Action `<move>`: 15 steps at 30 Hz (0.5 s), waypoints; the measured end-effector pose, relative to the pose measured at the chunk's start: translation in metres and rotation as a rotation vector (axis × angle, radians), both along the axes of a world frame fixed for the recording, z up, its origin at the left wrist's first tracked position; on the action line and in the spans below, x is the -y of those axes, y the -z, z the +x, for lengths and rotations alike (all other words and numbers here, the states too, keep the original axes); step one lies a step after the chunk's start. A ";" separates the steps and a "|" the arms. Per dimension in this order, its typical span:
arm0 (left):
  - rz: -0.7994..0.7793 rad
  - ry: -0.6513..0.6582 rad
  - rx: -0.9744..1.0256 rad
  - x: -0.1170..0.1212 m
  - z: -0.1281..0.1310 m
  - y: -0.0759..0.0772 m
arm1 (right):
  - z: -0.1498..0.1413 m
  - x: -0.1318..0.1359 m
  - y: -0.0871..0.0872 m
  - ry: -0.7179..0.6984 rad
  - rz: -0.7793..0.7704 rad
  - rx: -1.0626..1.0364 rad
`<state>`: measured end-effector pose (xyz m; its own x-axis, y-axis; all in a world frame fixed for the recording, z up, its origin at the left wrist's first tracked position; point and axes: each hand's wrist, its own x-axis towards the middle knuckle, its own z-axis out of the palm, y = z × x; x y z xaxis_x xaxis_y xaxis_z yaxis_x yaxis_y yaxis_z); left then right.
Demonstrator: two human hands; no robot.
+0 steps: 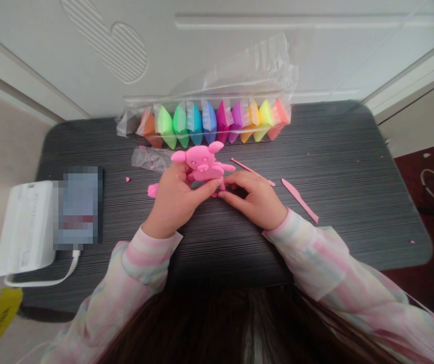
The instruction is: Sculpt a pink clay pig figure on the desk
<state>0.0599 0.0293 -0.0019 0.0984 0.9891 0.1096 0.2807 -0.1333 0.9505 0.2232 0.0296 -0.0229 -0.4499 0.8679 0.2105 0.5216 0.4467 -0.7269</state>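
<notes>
A pink clay pig figure (pixel 203 161) with ears, eyes, a snout and an arm sticking out to the right is held upright over the dark table. My left hand (pixel 177 199) wraps round its body from the left, with the thumb across its lower front. With thumb and fingers closed together, my right hand (pixel 253 196) pinches one of the figure's legs (pixel 222 187) at the lower right. A lump of pink clay (pixel 152 190) lies just left of my left hand. Beyond my right hand rest a thin pink modelling tool (pixel 252 171) and a pink plastic knife (pixel 300 200).
Clay packets in many colours (pixel 209 124) stand in a clear tray along the table's (pixel 345 151) back edge. A torn plastic wrapper (pixel 150 158) lies before them. On the left are a phone (pixel 80 202) and a white power bank (pixel 27 227) with a cable.
</notes>
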 end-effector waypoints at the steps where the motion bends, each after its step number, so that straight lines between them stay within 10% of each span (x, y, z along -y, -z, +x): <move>1: 0.003 -0.002 -0.034 0.000 -0.001 0.001 | 0.001 0.000 0.000 -0.008 -0.002 0.008; 15: -0.012 0.042 -0.189 -0.001 -0.003 0.008 | 0.002 -0.002 0.004 0.006 0.031 0.079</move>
<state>0.0573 0.0305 -0.0098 0.1571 0.9848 0.0734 0.4492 -0.1375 0.8828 0.2252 0.0320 -0.0266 -0.4610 0.8643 0.2012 0.5795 0.4649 -0.6693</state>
